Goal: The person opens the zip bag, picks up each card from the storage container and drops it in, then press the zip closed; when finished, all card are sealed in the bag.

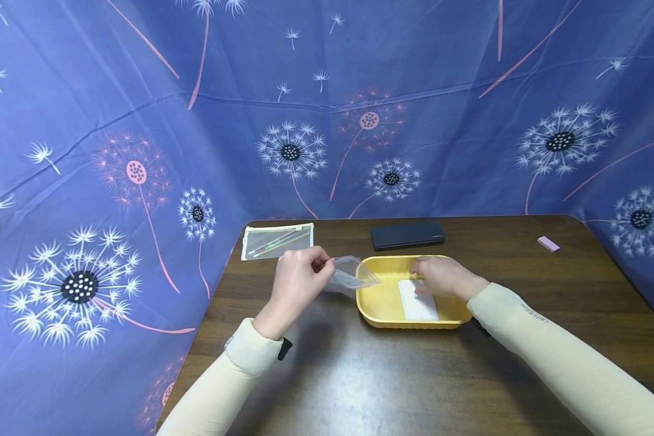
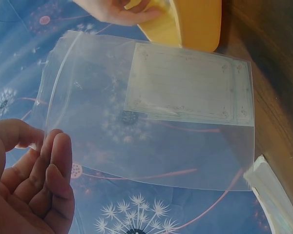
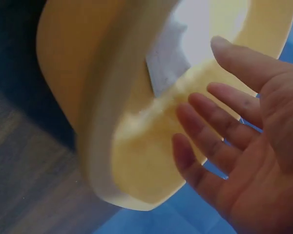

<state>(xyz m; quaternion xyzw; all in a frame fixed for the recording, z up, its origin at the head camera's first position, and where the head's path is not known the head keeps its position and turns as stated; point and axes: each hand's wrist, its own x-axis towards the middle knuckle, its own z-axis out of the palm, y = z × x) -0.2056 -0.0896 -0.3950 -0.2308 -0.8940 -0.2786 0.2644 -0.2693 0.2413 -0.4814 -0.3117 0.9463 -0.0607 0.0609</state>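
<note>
My left hand point(image 1: 300, 281) pinches a clear zip bag point(image 2: 102, 97) near its zip edge, between thumb and fingertips. Inside the bag, in the left wrist view, lie several pale cards with printed borders point(image 2: 180, 83). The bag hangs beside the left end of a yellow tray point(image 1: 376, 315). Over that tray my right hand point(image 3: 254, 126) reaches with fingers spread and loosely bent, holding nothing in the right wrist view. A white card or small stack of cards point(image 1: 416, 306) lies on the tray's floor under the right fingers.
A mesh zip pouch point(image 1: 278, 242) with pencils lies at the table's back left. Behind the tray is a dark flat case point(image 1: 407, 235). A small pink block point(image 1: 548, 244) lies at the back right. A blue dandelion-print cloth point(image 1: 327, 91) hangs behind the brown table point(image 1: 338, 387).
</note>
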